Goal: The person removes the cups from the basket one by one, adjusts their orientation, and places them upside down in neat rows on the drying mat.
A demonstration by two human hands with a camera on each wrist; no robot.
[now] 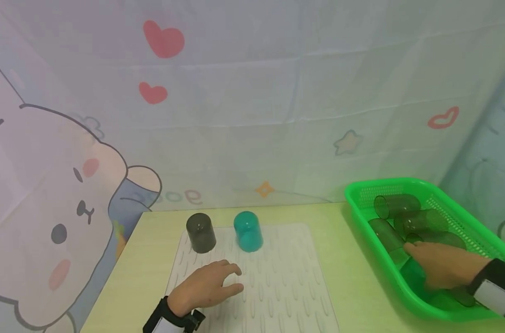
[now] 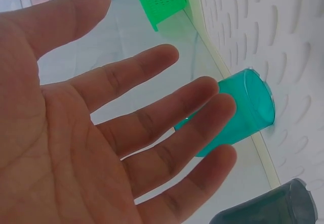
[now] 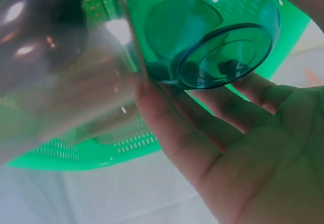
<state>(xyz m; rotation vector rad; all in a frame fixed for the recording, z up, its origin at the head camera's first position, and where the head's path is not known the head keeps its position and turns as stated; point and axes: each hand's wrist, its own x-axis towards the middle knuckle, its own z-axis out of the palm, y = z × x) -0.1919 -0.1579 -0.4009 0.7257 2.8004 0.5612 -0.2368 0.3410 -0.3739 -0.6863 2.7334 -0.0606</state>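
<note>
My right hand [image 1: 445,263] reaches down into the green basket, around a teal cup [image 1: 414,274]. In the right wrist view the fingers [image 3: 177,133] lie along one side of this teal cup [image 3: 228,57], and the thumb is at its other side. Smoky grey cups [image 1: 427,222] lie on their sides around that hand. My left hand [image 1: 208,284] hovers over the white ridged mat [image 1: 285,277] with spread fingers and holds nothing. Beyond it, a grey cup [image 1: 201,232] and another teal cup [image 1: 248,231] stand upside down at the mat's far end.
The green basket [image 1: 385,268] stands at the right of the pale yellow table [image 1: 339,259], its rim raised above the tabletop. A printed cloth [image 1: 252,106] hangs behind the table's back edge.
</note>
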